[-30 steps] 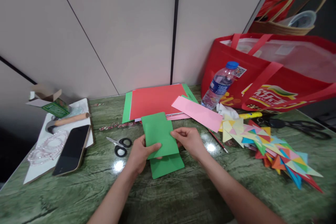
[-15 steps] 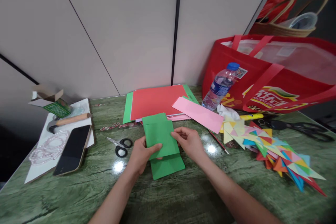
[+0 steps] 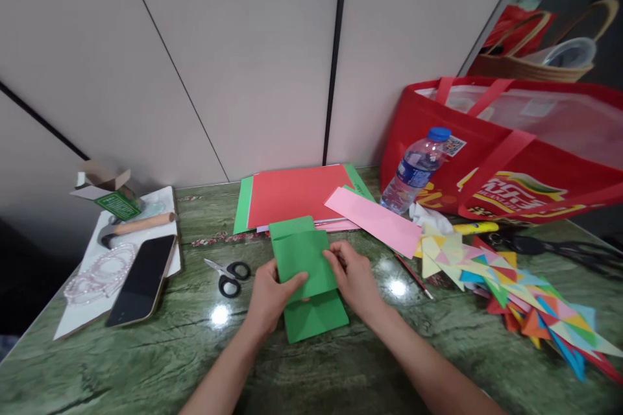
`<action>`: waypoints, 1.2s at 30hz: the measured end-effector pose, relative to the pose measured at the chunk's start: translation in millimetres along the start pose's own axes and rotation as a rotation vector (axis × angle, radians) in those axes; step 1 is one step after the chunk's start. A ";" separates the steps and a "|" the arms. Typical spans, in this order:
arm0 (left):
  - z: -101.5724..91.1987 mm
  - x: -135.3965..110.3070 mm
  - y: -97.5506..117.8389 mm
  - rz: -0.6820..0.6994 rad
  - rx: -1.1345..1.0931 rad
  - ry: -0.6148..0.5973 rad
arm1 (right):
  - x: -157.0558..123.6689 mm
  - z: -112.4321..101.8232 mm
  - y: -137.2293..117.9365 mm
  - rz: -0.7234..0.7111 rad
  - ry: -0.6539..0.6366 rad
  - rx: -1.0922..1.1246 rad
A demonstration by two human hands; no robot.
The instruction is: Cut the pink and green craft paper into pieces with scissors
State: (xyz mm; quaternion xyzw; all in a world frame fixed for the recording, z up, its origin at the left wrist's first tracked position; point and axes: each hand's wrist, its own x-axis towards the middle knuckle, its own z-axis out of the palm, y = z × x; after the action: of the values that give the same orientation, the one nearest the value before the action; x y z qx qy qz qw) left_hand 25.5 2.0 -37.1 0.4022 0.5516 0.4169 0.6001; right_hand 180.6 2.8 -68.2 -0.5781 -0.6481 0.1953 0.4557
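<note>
A folded sheet of green paper (image 3: 304, 260) is held just above the table, with one flap at the top and another toward me. My left hand (image 3: 273, 288) grips its left edge, thumb lying on the front and fingers behind. At the right edge, my right hand (image 3: 351, 272) pinches the paper between thumb and fingertips. Small scissors (image 3: 228, 274) with black handles lie to the left of my left hand. Beyond the green paper is a stack of coloured sheets with a red sheet (image 3: 299, 194) on top. A pink paper strip (image 3: 374, 220) rests at the stack's right.
On the left, a phone (image 3: 142, 280), a bead string (image 3: 103, 272) and a wooden-handled tool (image 3: 143, 224) lie by a small green box (image 3: 118, 203). A water bottle (image 3: 413, 172) leans against the red bag (image 3: 491, 162). Folded coloured paper pieces (image 3: 516, 279) lie at right.
The whole view has shifted slightly, so everything appears a little lower and farther right. Both hands keep their hold on the green paper; the right fingers have moved a little along its edge.
</note>
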 end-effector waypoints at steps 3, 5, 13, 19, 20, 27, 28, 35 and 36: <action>0.9 -0.9 -2.2 -0.013 -0.011 -0.010 | -1.2 1.1 1.6 -0.068 0.019 -0.054; -0.6 -1.0 -3.9 -0.023 -0.031 -0.037 | -1.8 0.9 2.0 -0.114 0.037 -0.080; -12.6 3.5 -0.6 -0.035 -0.139 -0.157 | -1.1 -3.0 6.1 -0.179 0.068 -0.153; -17.2 6.5 -3.3 -0.045 -0.118 -0.136 | -1.3 -5.6 7.9 -0.227 0.086 -0.192; -17.7 6.7 -3.5 -0.039 -0.118 -0.139 | -1.2 -6.1 7.8 -0.231 0.088 -0.185; -25.1 8.2 5.9 -0.001 -0.101 -0.165 | 1.1 -9.1 8.5 -0.248 0.059 -0.137; -26.4 8.5 7.2 -0.001 -0.103 -0.161 | 1.3 -9.2 8.8 -0.248 0.047 -0.133; -26.4 8.4 6.3 0.022 -0.137 -0.065 | 1.4 -9.9 10.1 -0.228 0.046 -0.124; -25.5 7.9 6.3 0.032 -0.135 -0.052 | 1.4 -9.9 10.3 -0.226 0.045 -0.122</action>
State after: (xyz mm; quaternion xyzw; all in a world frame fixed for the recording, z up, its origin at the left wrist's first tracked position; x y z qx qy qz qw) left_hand 0.1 12.1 -35.5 0.3800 0.5001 0.4521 0.6333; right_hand 194.7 4.0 -70.7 -0.5323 -0.7094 0.0902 0.4532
